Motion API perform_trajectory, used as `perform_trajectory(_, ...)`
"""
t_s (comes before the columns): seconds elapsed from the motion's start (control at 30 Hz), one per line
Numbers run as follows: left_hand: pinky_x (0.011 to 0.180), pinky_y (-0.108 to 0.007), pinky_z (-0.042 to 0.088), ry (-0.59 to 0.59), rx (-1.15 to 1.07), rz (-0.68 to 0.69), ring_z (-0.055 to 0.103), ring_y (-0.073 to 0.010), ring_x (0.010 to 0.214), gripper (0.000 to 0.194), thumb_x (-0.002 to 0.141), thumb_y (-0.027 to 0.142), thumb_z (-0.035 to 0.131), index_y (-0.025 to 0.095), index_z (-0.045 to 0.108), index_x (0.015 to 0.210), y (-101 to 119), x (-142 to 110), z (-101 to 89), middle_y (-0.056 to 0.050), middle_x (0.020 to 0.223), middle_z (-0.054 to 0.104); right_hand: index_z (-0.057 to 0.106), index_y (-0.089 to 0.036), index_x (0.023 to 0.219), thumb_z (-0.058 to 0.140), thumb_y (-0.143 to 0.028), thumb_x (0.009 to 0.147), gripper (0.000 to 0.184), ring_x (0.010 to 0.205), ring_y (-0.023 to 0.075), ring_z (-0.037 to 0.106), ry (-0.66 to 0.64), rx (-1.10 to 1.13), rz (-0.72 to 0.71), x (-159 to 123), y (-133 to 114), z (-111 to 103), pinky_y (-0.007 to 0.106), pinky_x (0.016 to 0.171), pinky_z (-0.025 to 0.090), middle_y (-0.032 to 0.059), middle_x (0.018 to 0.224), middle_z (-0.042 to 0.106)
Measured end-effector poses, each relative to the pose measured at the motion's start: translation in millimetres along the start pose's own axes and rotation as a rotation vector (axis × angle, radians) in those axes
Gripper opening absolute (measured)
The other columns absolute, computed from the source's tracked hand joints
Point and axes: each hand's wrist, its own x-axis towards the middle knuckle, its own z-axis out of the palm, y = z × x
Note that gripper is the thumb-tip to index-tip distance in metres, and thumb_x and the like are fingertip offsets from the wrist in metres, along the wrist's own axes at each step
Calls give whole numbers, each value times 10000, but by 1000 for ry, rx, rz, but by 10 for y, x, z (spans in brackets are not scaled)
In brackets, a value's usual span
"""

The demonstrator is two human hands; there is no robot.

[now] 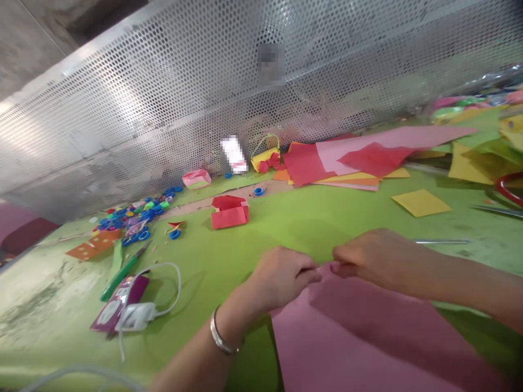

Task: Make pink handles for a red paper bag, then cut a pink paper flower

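A large pink sheet of paper spreads over the near right part of the green table. Its far corner is pinched between the fingers of my left hand, which wears a silver bangle at the wrist. Close beside it, my right hand grips the same far edge with thumb and curled fingers. The sheet's near end runs out of view at the bottom. Just beyond my hands sits a small folded red paper box, and a yellow paper square lies past my right hand.
Colored paper sheets are stacked at the back. Scissors with red handles lie at right. At left are a green-handled cutter, a white charger with its cable, and a pile of blue rings. A perforated metal panel stands behind.
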Motion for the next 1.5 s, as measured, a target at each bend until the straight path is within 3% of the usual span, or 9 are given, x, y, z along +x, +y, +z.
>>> perform_trajectory(0.17, 532, -209, 340, -28, -200, -60, 516, -104, 553, 161, 782, 265, 599, 173, 701, 696, -130, -22, -126, 18, 592, 627, 424, -201, 593, 448, -396, 867, 337, 508, 116, 384, -248, 169, -4, 4, 152, -317, 251, 491, 237, -39, 540, 414)
perform_trajectory(0.27, 492, -204, 322, -40, -249, -151, 457, -91, 499, 150, 746, 249, 597, 170, 694, 662, -211, -32, -230, 39, 520, 556, 442, -204, 596, 478, -431, 848, 341, 505, 110, 357, -275, 265, 52, 10, 316, -415, 247, 484, 250, -48, 544, 378)
perform_trajectory(0.4, 460, -204, 285, -35, -298, -175, 390, -76, 474, 161, 732, 258, 599, 165, 675, 625, -331, -45, -340, 47, 500, 499, 543, -207, 648, 516, -454, 831, 309, 504, 121, 457, -277, 352, 135, 12, 481, -445, 247, 499, 311, -37, 546, 461)
perform_trajectory(0.6, 443, -206, 296, 20, -486, -248, 408, -76, 470, 199, 675, 341, 686, 150, 677, 623, -522, -61, -419, 30, 503, 528, 523, -210, 605, 564, -495, 798, 348, 369, 106, 457, -332, 447, 225, -4, 521, -457, 243, 461, 316, -56, 411, 468)
perform_trajectory(0.73, 468, -210, 366, 146, -556, -298, 475, -88, 496, 205, 651, 347, 711, 145, 682, 660, -618, -44, -418, 8, 555, 589, 503, -205, 597, 602, -492, 775, 351, 343, 103, 457, -315, 488, 266, 6, 522, -466, 235, 454, 284, -63, 366, 452)
perform_trajectory(1.0, 464, -201, 324, 415, -640, -357, 469, -71, 458, 155, 641, 286, 703, 149, 640, 679, -686, 43, -396, 44, 503, 544, 464, -198, 606, 633, -550, 744, 414, 373, 85, 480, -299, 602, 269, 32, 526, -440, 220, 439, 285, -74, 459, 460)
perform_trajectory(1.17, 460, -202, 310, 463, -685, -369, 443, -57, 436, 160, 630, 265, 727, 143, 630, 668, -675, 81, -381, 59, 505, 525, 406, -205, 596, 582, -548, 786, 429, 416, 86, 482, -280, 611, 229, 37, 518, -427, 230, 474, 344, -72, 480, 426)
perform_trajectory(1.33, 458, -199, 314, 491, -703, -386, 480, -60, 453, 202, 688, 314, 710, 134, 642, 748, -681, 106, -333, 36, 582, 556, 386, -205, 588, 603, -515, 772, 421, 435, 80, 476, -252, 659, 255, 20, 428, -487, 233, 478, 331, -77, 514, 384)
perform_trajectory(1.5, 491, -238, 390, 458, -623, -385, 552, -120, 513, 279, 771, 306, 638, 97, 666, 955, -681, 94, -274, -40, 686, 628, 526, -193, 665, 564, -503, 803, 342, 509, 112, 505, -88, 717, 366, -251, 255, -521, 269, 492, 317, -11, 600, 490)
